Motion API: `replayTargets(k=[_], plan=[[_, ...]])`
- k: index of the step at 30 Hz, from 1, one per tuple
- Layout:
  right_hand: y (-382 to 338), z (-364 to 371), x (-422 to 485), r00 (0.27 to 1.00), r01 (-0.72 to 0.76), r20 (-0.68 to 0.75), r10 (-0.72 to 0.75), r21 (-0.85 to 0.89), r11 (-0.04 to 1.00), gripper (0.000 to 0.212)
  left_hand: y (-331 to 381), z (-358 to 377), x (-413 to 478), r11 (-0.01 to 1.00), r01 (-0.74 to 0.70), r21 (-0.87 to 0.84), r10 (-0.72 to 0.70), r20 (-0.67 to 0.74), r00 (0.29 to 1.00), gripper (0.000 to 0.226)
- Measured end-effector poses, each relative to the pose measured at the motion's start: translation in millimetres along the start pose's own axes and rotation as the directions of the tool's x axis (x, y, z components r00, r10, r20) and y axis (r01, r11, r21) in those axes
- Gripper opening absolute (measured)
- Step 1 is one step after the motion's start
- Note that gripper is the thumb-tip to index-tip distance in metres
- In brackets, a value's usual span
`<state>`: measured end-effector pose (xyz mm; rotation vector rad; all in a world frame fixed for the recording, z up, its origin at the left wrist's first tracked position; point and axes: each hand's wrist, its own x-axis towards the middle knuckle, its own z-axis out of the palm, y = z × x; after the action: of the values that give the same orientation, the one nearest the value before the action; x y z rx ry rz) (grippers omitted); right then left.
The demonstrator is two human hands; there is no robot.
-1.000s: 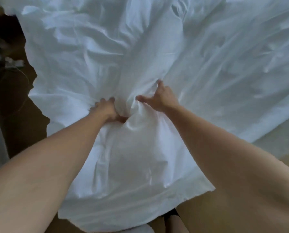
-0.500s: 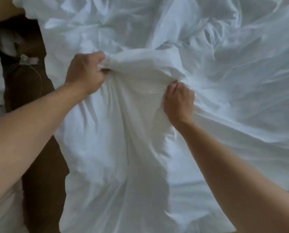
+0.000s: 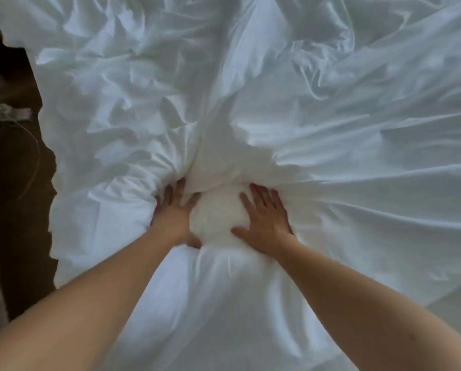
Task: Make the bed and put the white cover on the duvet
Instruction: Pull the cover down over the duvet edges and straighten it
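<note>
A crumpled white cover [image 3: 331, 129] lies spread across the bed and hides nearly all of it. Its wavy left edge borders the dark brown floor [image 3: 15, 210]. On the floor at the left lies a small pale object [image 3: 15, 113] with a thin cord.
</note>
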<state>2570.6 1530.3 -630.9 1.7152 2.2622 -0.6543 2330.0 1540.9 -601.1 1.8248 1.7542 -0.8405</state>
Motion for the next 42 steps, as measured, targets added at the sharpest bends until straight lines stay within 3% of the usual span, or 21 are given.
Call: replayTargets(k=[4,7,9,11,12,14,16,18,21,22,24,26,27,29,30,32,34,35,39,40,42], plan=[[58,1,-40,0.985,-0.171,-0.035,0.172,0.020,0.985,0.100,71,-25,5,0.991,0.028,-0.130,-0.037,-0.067,0.997,0.114],[67,-7,-44,0.979,-0.189,-0.059,0.193,0.070,0.980,0.093,156,-38,-8,0.935,-0.291,-0.202,0.224,-0.297,0.928,0.104],[86,-31,-40,0.958,-0.176,-0.237,0.162,-0.039,0.984,0.065,196,-30,-12,0.886,-0.385,-0.256,0.322,-0.256,0.911,0.116],[135,-52,-44,0.868,-0.274,-0.462,0.181,-0.144,0.951,0.053,222,-10,-4,0.933,-0.305,-0.191,0.295,-0.083,0.952,0.125],[171,-61,-53,0.853,-0.363,-0.442,0.276,-0.124,0.924,0.064,233,-5,-1,0.963,-0.239,-0.123,0.240,-0.012,0.971,0.126],[251,-61,-83,0.811,-0.571,-0.203,0.549,-0.066,0.819,0.092,258,-10,2,0.994,-0.102,-0.050,0.104,0.041,0.994,0.119],[313,-46,-120,0.759,-0.650,0.011,0.651,-0.023,0.759,0.099,294,-30,-6,0.993,-0.077,-0.091,0.069,-0.091,0.993,0.084],[346,-35,-141,0.792,-0.607,0.128,0.597,0.067,0.792,0.095,342,-47,-15,0.962,-0.214,-0.167,0.133,-0.395,0.909,0.049],[370,-49,-150,0.875,-0.459,0.241,0.421,0.129,0.879,0.087,430,-66,-28,0.885,-0.444,-0.137,0.255,-0.656,0.710,0.059],[378,-64,-156,0.907,-0.398,0.204,0.367,0.141,0.906,0.077,459,-70,-31,0.886,-0.452,-0.104,0.294,-0.628,0.721,0.072],[406,-95,-176,0.935,-0.311,-0.122,0.334,0.172,0.935,0.048,512,-73,-29,0.926,-0.357,-0.123,0.293,-0.363,0.884,0.093],[444,-123,-201,0.809,-0.303,-0.471,0.352,0.179,0.936,0.039,547,-67,-19,0.973,-0.201,-0.115,0.192,-0.085,0.978,0.096],[469,-134,-212,0.732,-0.322,-0.554,0.396,0.231,0.918,0.041,560,-66,-15,0.977,-0.171,-0.127,0.167,-0.045,0.985,0.091],[522,-150,-225,0.625,-0.401,-0.464,0.628,0.500,0.768,0.046,589,-76,-14,0.920,-0.248,-0.302,0.200,-0.183,0.963,0.070],[550,-153,-225,0.558,-0.436,-0.331,0.761,0.663,0.609,0.047,606,-84,-13,0.854,-0.315,-0.415,0.179,-0.334,0.925,0.057],[601,-151,-219,0.448,-0.386,0.030,0.894,0.908,0.163,0.046,644,-109,-11,0.765,-0.413,-0.494,0.040,-0.604,0.796,0.052],[634,-141,-208,0.539,-0.263,0.375,0.755,0.926,-0.272,0.055,678,-142,-6,0.782,-0.400,-0.479,-0.062,-0.697,0.714,0.075],[646,-134,-199,0.601,-0.231,0.451,0.660,0.889,-0.396,0.065,692,-159,2,0.806,-0.343,-0.482,-0.092,-0.675,0.732,0.087],[693,-123,-147,0.743,-0.190,0.437,0.507,0.864,-0.465,0.124,712,-213,65,0.822,-0.095,-0.561,-0.219,-0.466,0.858,0.116],[703,-125,-134,0.771,-0.216,0.446,0.454,0.855,-0.472,0.123,709,-225,88,0.802,-0.049,-0.595,-0.248,-0.407,0.879,0.119],[707,-147,-110,0.849,-0.267,0.415,0.328,0.872,-0.411,0.092,698,-247,120,0.744,0.075,-0.664,-0.366,-0.310,0.878,0.123]])
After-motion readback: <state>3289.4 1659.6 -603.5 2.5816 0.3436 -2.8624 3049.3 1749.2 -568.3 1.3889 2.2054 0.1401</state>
